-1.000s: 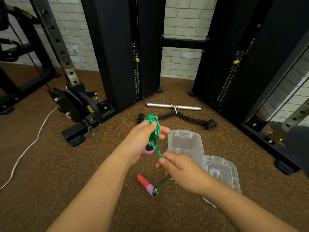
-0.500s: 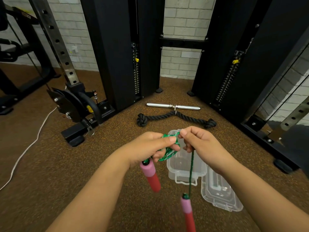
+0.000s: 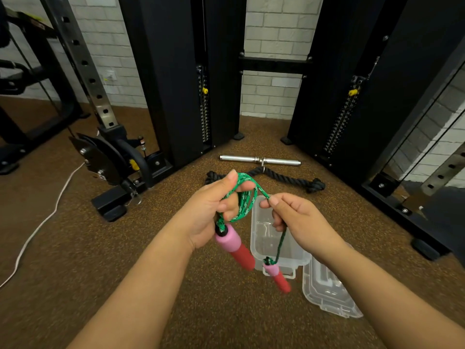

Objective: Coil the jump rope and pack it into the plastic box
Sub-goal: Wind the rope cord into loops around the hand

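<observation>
The left hand (image 3: 211, 210) is raised over the brown floor (image 3: 63, 248), its fingers curled shut around several green loops of the jump rope (image 3: 242, 200); the thumb points up and presses the top of the coil. From the bottom of that fist a pink and red handle (image 3: 234, 248) hangs down, tilted to the right. The rope runs from the top of the coil a short way across to the right hand (image 3: 299, 222), where thumb and forefinger are pinched together on it and the other fingers are folded in. Below that pinch the rope drops straight to the second handle (image 3: 276, 275), which dangles free just above the near edge of the plastic box (image 3: 259, 248). The box stands open on the floor under both hands, and its clear lid (image 3: 327, 295) lies beside it on the right.

To the far left a white cable (image 3: 37, 227) snakes over the floor beside a black machine base (image 3: 110, 205). Beyond the hands lie a thick black rope (image 3: 297, 178) and, just behind it, a steel bar (image 3: 259, 161), between two black weight towers (image 3: 176, 79). A white brick wall (image 3: 274, 26) stands at the back. No writing can be read.
</observation>
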